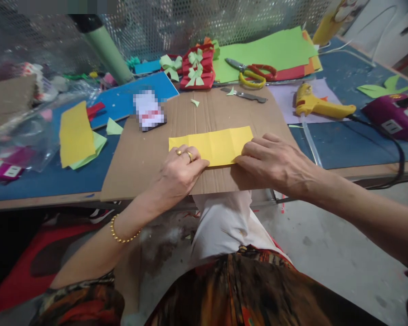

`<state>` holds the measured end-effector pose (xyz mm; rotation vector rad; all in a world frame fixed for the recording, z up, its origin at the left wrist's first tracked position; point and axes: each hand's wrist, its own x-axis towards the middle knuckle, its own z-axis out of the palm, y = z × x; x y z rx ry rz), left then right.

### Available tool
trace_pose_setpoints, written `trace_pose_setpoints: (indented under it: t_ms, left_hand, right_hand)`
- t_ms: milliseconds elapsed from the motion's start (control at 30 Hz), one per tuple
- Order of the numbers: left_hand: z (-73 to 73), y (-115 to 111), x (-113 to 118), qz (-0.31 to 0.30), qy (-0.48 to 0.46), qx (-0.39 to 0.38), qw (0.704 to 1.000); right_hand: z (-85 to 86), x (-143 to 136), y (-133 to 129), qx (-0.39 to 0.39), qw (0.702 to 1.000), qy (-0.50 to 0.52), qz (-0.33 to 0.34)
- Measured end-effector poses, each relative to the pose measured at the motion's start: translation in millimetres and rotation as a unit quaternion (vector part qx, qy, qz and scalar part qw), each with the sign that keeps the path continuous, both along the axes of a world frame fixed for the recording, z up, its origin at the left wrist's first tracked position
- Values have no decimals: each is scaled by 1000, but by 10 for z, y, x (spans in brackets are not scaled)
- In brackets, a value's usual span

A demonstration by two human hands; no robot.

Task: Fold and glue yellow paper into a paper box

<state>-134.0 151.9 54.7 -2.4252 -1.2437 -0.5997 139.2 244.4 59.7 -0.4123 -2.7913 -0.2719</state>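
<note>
A strip of yellow paper (221, 144) with several upright creases lies across a brown cardboard sheet (139, 170). My left hand (183, 170) grips its left end near the lower edge, thumb pointing inward along the paper. At the right end, my right hand (270, 158) pinches the paper's lower corner with its fingers curled. Parts of both ends are hidden under the fingers. Beyond the paper, a knife (250, 95) and small pale green scraps (195, 103) lie on the cardboard, along with a phone (148, 111) whose screen is blurred.
Scissors (251, 74) rest on green paper sheets (272, 50) at the back, beside red paper pieces with green bows (197, 68). A yellow glue gun (321, 104) sits on the right. Folded yellow paper (75, 136) lies left on the blue table (98, 176).
</note>
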Motion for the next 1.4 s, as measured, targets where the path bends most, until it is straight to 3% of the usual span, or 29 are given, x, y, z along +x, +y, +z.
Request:
trace_pose_setpoints:
  t_ms: [200, 333, 433, 533, 633, 867, 1233, 1400]
  left_hand:
    - [99, -85, -131, 27, -133, -139, 981]
    - [96, -144, -194, 70, -183, -156, 968]
    - [57, -142, -208, 123, -204, -156, 959]
    - [60, -105, -219, 159, -221, -204, 940]
    - [87, -73, -214, 174, -221, -235, 930]
    - [93, -45, -130, 211, -178, -220, 936]
    - [149, -37, -99, 219, -163, -249, 929]
    - [161, -30, -93, 218, -165, -254, 928]
  right_hand:
    - [-44, 27, 80, -160, 984, 74, -20]
    - [-4, 31, 150, -246, 964, 101, -8]
    - [18, 21, 157, -272, 956, 101, -42]
    - [71, -9, 121, -300, 945, 78, -103]
    - [143, -52, 85, -313, 934, 53, -163]
    - [245, -122, 118, -359, 903, 15, -234]
    - [196, -109, 191, -367, 907, 14, -205]
    - [220, -106, 161, -333, 918, -5, -213]
